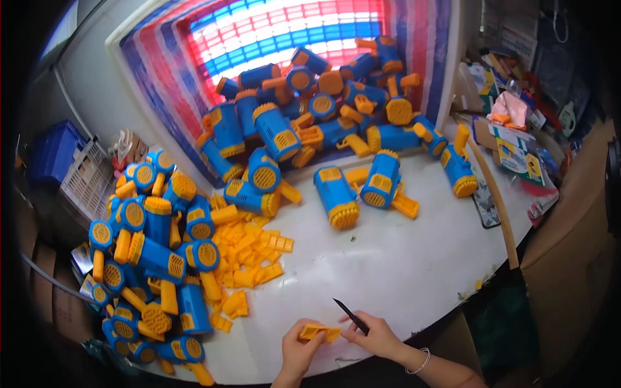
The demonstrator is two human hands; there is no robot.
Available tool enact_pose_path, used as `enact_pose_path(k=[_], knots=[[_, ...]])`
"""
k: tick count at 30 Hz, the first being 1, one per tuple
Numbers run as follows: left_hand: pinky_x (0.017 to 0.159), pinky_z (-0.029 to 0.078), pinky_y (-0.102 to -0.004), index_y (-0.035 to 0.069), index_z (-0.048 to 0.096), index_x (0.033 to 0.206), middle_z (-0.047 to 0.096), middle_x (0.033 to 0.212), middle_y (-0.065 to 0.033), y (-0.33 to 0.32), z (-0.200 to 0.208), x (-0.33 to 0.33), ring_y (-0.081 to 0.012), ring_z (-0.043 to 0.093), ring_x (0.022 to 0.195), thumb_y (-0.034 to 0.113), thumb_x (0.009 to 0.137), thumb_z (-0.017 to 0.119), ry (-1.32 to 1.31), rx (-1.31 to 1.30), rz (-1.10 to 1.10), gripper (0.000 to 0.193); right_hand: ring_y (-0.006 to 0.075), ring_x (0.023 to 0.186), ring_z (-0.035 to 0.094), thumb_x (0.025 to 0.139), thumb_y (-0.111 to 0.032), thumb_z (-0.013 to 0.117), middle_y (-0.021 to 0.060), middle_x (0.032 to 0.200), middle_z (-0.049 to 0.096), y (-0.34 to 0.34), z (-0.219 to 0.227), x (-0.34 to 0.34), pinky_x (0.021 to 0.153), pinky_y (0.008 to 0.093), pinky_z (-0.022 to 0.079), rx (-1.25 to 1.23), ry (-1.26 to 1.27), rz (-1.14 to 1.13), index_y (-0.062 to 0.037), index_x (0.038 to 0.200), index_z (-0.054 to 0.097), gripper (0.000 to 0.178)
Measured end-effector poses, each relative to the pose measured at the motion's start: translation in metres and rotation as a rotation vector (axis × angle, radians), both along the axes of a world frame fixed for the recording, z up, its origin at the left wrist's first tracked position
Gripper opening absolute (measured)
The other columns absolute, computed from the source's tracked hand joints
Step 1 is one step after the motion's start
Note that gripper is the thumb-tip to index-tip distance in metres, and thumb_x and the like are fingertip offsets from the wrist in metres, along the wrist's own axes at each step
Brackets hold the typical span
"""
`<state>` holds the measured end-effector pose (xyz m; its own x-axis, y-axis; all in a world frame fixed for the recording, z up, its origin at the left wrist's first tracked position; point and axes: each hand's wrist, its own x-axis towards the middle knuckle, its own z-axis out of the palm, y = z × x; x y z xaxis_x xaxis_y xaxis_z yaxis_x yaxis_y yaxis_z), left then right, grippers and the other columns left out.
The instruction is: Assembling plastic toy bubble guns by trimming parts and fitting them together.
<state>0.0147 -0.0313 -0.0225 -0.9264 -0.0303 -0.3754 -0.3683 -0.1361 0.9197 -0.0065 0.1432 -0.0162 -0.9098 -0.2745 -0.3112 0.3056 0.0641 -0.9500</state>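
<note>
Near the front edge of the white table, my left hand grips a small yellow plastic piece, which looks like a cover. Just to its right, my right hand is closed around a slim black pointed tool that slants up to the left; whether it is a knife or a pen I cannot tell. The right fingertips come close to the yellow piece. Left of my hands lies a heap of similar yellow pieces, with a few loose ones nearer to me.
Blue-and-yellow toy blasters are piled at the left. More toy blasters fill a striped-lined box at the back. A few stand mid-table, like this toy blaster. At the right lie a phone, a wooden strip and a cardboard box.
</note>
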Motion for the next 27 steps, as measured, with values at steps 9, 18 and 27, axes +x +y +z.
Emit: enact_pose_path(k=[9, 18, 27], knots=[[0.056, 0.049, -0.0232, -0.002, 0.057, 0.096, 0.063, 0.071, -0.0087, 0.017, 0.026, -0.015, -0.0109, 0.062, 0.063, 0.011, 0.085, 0.055, 0.177, -0.350, -0.277, 0.017, 0.0200, 0.063, 0.058, 0.075, -0.004, 0.063, 0.0098, 0.073, 0.060, 0.008, 0.005, -0.027, 0.060, 0.0255, 0.047, 0.171, 0.428, 0.061, -0.0013, 0.087, 0.064, 0.012], [0.055, 0.050, -0.0226, -0.004, 0.054, 0.083, 0.062, 0.065, -0.0066, 0.022, 0.016, 0.000, -0.0128, 0.064, 0.066, 0.006, 0.084, 0.053, 0.074, -0.266, -0.091, 0.009, 0.0195, 0.051, 0.051, 0.085, -0.007, 0.051, 0.0121, 0.065, 0.053, 0.000, 0.012, -0.013, 0.047, 0.0300, 0.040, 0.329, 0.405, -0.099, -0.0012, 0.091, 0.047, 0.009], [0.049, 0.043, -0.0219, -0.002, 0.050, 0.081, 0.059, 0.065, -0.0094, 0.031, 0.006, 0.003, -0.0098, 0.055, 0.055, 0.005, 0.080, 0.058, 0.138, -0.492, -0.020, 0.010, 0.0310, 0.050, 0.055, 0.086, -0.016, 0.051, 0.0142, 0.058, 0.053, -0.014, 0.016, 0.007, 0.041, 0.0368, 0.041, 0.522, 0.399, 0.176, -0.0019, 0.082, 0.046, 0.015]])
